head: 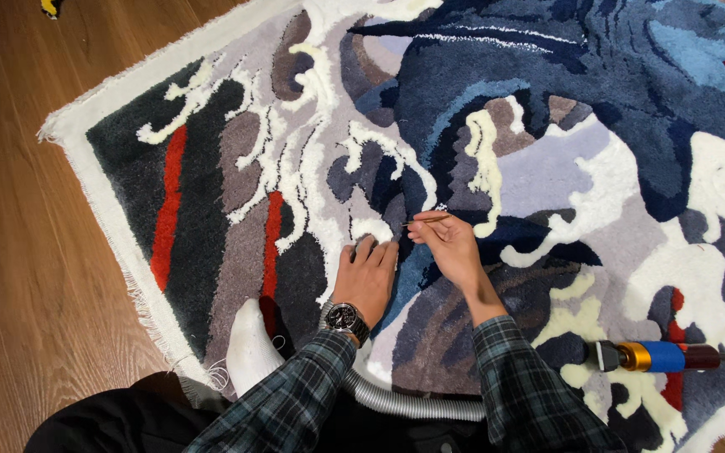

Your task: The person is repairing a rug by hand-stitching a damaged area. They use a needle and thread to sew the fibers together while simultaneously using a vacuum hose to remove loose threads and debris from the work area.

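Observation:
A large tufted rug (547, 168) in dark blue, grey, white and red lies on the wooden floor. My left hand (368, 277), with a dark wristwatch on the wrist, rests flat on the pile with its fingers together. Just to its right my right hand (451, 247) pinches a thin brownish stick-like tool (427, 220), whose tip points left over the rug. Both sleeves are dark plaid.
An electric trimmer (660, 356) with a blue and gold body and a cord lies on the rug at the lower right. A grey ribbed hose (413, 405) curves under my arms. My white-socked foot (251, 348) sits at the rug's near edge. Wooden floor (18, 252) spreads left.

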